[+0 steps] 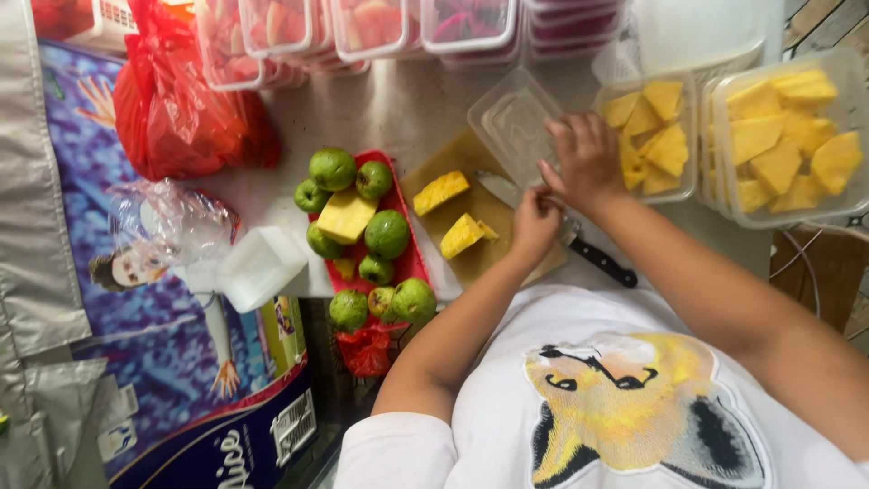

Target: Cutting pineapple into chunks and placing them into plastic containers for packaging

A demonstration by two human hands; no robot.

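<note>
My left hand [534, 222] is curled shut over the wooden cutting board [453, 156], knuckles against my right hand; I see nothing in it. My right hand [584, 158] lies with fingers spread on the edge of an empty clear plastic container [509, 118]. A black-handled knife [599, 261] lies on the board under both hands, its blade [493, 186] pointing left. Two yellow pineapple pieces [441, 192] [463, 234] rest on the board to the left of my hands.
A red tray [409, 263] holds several green guavas [387, 233] and a pineapple chunk [344, 215]. Clear tubs of pineapple [778, 145] stand at right, stacked fruit boxes [380, 27] at the back, a red plastic bag [172, 100] at left.
</note>
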